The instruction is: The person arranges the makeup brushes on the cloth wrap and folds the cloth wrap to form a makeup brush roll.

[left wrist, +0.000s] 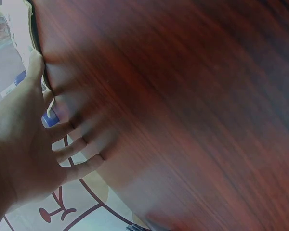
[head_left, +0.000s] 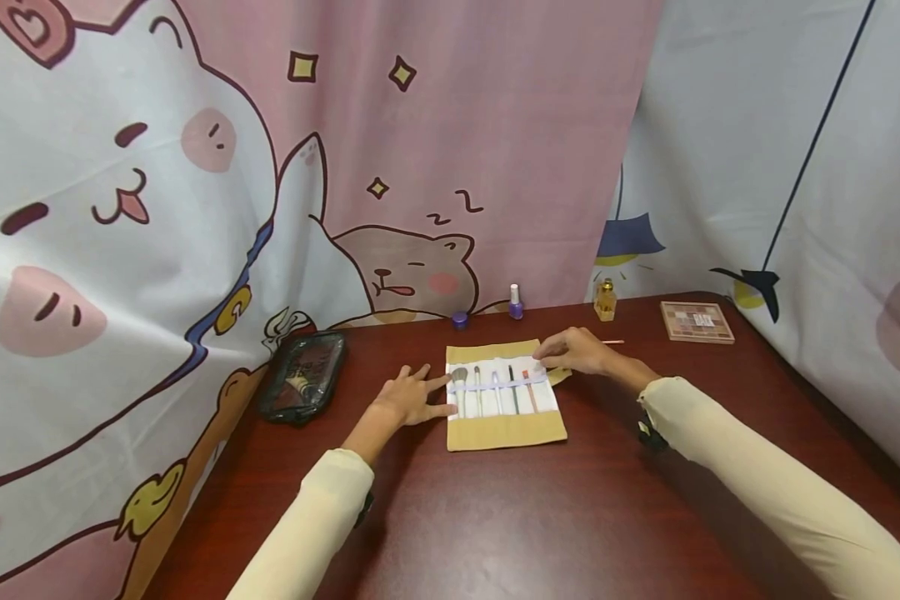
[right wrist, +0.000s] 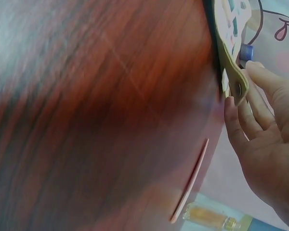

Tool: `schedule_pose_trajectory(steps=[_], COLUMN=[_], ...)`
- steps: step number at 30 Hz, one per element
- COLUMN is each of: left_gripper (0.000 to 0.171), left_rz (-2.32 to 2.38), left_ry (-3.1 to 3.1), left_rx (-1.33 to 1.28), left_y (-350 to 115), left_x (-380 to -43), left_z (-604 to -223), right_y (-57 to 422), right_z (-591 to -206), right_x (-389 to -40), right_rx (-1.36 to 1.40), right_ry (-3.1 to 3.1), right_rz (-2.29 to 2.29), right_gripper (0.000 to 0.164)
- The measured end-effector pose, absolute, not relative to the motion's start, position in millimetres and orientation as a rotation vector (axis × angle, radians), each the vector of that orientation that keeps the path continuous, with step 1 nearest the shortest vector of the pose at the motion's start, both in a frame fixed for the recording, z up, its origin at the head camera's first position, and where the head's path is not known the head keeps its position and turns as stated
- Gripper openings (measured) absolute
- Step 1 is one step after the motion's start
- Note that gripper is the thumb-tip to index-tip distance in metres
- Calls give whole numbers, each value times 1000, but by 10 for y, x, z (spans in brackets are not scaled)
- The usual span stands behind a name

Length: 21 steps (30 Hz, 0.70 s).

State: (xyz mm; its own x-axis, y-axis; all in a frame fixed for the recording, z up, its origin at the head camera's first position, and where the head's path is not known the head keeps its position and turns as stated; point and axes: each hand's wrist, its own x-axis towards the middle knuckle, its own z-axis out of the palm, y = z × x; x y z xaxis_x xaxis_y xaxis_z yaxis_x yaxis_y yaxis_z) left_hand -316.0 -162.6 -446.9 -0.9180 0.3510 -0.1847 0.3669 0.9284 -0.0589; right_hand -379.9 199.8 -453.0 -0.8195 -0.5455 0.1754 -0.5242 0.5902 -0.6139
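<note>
A tan fabric makeup brush roll [head_left: 506, 432] lies unfolded on the table, its white lining facing up. Several brushes sit side by side in it under a pale lilac band, among them a wide grey-headed brush [head_left: 460, 376]. At its left edge, my left hand [head_left: 403, 397] rests with fingers spread, thumb and index finger touching the fabric. My right hand [head_left: 574, 350] pinches the upper right corner between thumb and index finger, the fingertips partly hidden. Beside those fingers, a tan tab with a snap [right wrist: 239, 90] sticks out in the right wrist view.
A black-edged clear pouch [head_left: 303, 379] lies at left. Behind the roll stand a purple-lidded jar [head_left: 460, 320] and a purple nail polish bottle [head_left: 515, 303]. Farther right are a gold perfume bottle [head_left: 605, 302], an eyeshadow palette [head_left: 696, 322] and a thin pink stick [right wrist: 190, 182].
</note>
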Motion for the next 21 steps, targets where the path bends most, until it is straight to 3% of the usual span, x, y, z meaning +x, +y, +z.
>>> schedule_pose_trajectory(steps=[21], left_gripper=[82], left_rz=[-136], left_ry=[2920], left_rx=[537], left_y=[-1626], left_x=[-3179], left_z=[-4507], right_y=[2550], right_z=[-4420], right_x=[-3865], right_rx=[-801], right_ry=[2932], right_rz=[-968], right_gripper=[21])
